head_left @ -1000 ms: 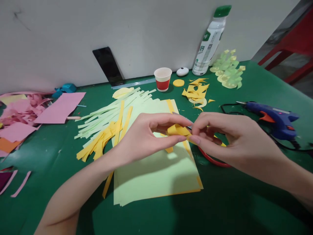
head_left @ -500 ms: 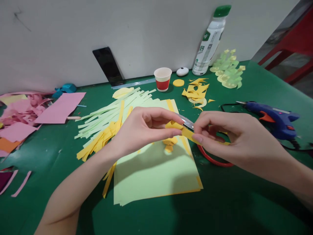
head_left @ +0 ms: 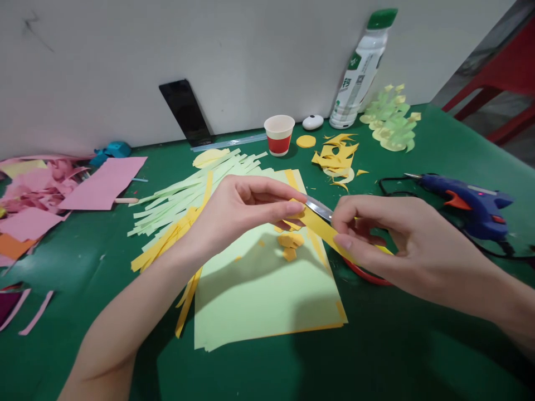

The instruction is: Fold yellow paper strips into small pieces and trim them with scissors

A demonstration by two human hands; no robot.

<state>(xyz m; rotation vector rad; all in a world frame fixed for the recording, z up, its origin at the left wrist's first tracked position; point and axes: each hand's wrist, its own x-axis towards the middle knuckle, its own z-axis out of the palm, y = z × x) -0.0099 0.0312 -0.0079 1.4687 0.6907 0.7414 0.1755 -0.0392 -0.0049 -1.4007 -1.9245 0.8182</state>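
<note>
Yellow paper strip [head_left: 325, 231], one, slanting in the air between the hands: left hand [head_left: 246, 209] pinching its upper end, right hand [head_left: 388, 231] curled, thumb and fingers gripping it lower. Scissors [head_left: 319, 209], red-handled, partly hidden behind. Pale green sheets [head_left: 263, 303], on green tabletop [head_left: 200, 376].

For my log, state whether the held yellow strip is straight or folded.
Straight where visible: the yellow strip runs unbent from left hand to right hand.

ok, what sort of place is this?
Likely a paper-craft workspace; home, classroom or workshop, can't tell. Signs: a blue glue gun, cut pale green strips, and a yellow paper strip held over pale green sheets.
</note>
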